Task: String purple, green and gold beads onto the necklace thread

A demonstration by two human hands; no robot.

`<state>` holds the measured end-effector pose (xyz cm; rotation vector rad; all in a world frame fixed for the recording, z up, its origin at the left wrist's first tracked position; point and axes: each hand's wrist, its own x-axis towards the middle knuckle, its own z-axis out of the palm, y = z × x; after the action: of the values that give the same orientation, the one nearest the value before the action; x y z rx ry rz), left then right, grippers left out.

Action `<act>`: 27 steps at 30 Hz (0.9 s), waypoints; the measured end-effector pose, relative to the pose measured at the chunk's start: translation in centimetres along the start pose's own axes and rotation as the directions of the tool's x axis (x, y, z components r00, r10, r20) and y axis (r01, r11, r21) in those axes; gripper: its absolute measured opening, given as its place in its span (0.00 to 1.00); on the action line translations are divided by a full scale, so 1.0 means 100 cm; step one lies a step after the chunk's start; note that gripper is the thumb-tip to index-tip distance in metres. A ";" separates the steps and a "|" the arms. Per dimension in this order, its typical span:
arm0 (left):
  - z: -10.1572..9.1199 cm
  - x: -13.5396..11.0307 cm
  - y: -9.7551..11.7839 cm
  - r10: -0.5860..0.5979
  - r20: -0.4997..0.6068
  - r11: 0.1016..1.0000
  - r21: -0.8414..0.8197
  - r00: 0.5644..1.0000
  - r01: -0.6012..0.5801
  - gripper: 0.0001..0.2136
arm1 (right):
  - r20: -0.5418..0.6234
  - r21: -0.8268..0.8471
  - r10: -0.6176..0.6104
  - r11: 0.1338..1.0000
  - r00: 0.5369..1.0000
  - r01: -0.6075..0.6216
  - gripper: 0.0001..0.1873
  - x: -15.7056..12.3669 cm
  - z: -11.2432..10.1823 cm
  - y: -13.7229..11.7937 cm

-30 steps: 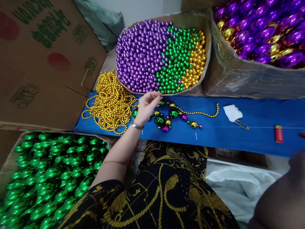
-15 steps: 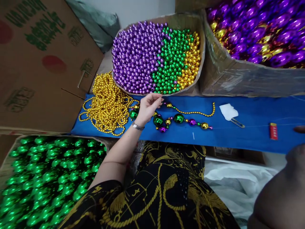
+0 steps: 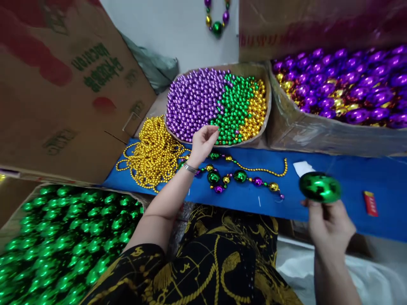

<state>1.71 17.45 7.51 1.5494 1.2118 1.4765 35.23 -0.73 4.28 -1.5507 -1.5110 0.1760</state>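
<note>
My left hand [image 3: 203, 145] is pinched over the front edge of a box [image 3: 269, 114] of small beads. Whatever lies between its fingertips is too small to make out. Just below it, a strand of green, purple and gold beads [image 3: 241, 176] lies curved on the blue tabletop [image 3: 235, 195], with a gold bead chain [image 3: 259, 168] leading off one side. On the right, my right hand [image 3: 330, 228] grips a large shiny green oval bead [image 3: 320, 187] and holds it above the table. The bead partly covers a white scrap [image 3: 302, 167].
Tangled gold bead chains [image 3: 155, 154] are heaped at the left. Boxes of big purple and gold beads [image 3: 349, 91] and green beads [image 3: 73, 237] stand at right back and left front. A red packet [image 3: 371, 203] lies at right; a finished-looking necklace [image 3: 217, 28] hangs behind.
My right hand has come in from the right edge with the large green bead in it. My left hand, still pinched, has lifted away from the strand toward the bead box. The view has tilted up.
</note>
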 end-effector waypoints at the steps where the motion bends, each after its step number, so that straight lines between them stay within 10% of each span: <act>1: -0.006 0.009 -0.003 0.023 -0.057 0.999 0.042 0.998 -0.020 0.06 | 0.011 0.021 -0.040 0.999 0.999 0.040 0.08 -0.002 0.006 -0.003; 5: -0.010 0.038 -0.012 0.150 -0.100 0.942 0.316 0.984 -0.111 0.06 | 0.080 0.109 -0.137 0.986 0.987 0.128 0.06 -0.003 0.025 -0.011; 9: 0.031 0.050 -0.008 0.204 0.322 0.769 0.532 0.925 -0.355 0.08 | 0.111 0.130 -0.150 0.982 0.982 0.135 0.06 -0.001 0.034 -0.016; 12: 0.069 0.053 0.000 0.126 0.546 0.593 0.628 0.828 -0.504 0.10 | 0.106 0.122 -0.182 0.978 0.978 0.169 0.05 -0.002 0.034 -0.019; 17: 0.099 0.056 0.011 -0.086 0.620 0.412 0.735 0.780 -0.539 0.12 | 0.123 0.111 -0.183 0.979 0.975 0.170 0.06 -0.007 0.033 -0.018; 23: 0.102 0.055 0.016 -0.104 0.636 0.401 0.730 0.765 -0.553 0.15 | 0.118 0.116 -0.183 0.979 0.976 0.170 0.06 -0.007 0.041 -0.020; 27: 0.100 0.051 0.017 -0.010 0.556 0.587 0.676 0.831 -0.445 0.14 | 0.110 0.125 -0.196 0.975 0.974 0.182 0.07 -0.005 0.044 -0.026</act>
<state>11.48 22.90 9.54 2.5756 1.4374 0.5008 30.33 0.52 3.33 -1.3168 -1.7052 0.2460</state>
